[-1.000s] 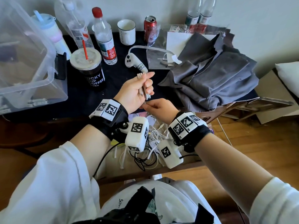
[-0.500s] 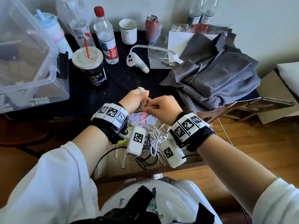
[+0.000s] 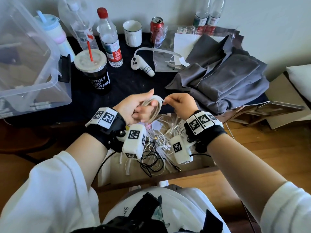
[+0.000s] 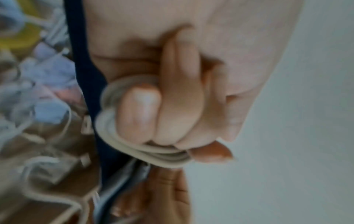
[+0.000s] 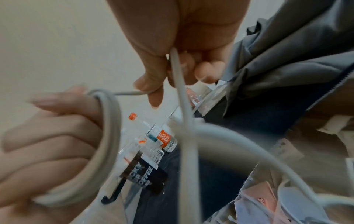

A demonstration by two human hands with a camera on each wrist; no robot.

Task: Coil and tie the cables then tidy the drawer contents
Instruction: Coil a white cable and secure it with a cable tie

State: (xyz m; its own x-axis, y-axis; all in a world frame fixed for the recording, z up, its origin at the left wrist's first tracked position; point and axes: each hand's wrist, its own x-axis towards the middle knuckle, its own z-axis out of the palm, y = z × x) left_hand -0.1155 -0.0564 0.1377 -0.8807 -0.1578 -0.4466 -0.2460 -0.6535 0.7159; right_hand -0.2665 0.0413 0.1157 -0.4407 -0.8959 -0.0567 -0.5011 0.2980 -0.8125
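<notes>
- Nearest the body, below both wrists, the open drawer (image 3: 198, 172) held a loose tangle of white and black cables (image 3: 156, 148), none of them coiled or tied.
- Just above and beyond the drawer, at the tabletop (image 3: 127, 84) edge, the left hand (image 3: 133, 108) had its fingers curled through a beige cable coil (image 3: 154, 108); several loops hung round them, the coil's long axis running roughly up and down.
- Right hand (image 3: 180, 104) sat just to the right of the coil, level with it, thumb and fingers pinching the cable's free end (image 3: 162, 100); a short run of cable bridged the two hands.
- Judgement: the free end lay to the right of the loops, so wrapping it across the coil would fall to the right hand, left acting as the anchor.
- Right wrist view showed another length of the cable trailing down toward the drawer; where it ended was unclear.
- Farther off, a coffee cup (image 3: 96, 74) and a grey cloth (image 3: 223, 81) stood well apart from the hands.
</notes>
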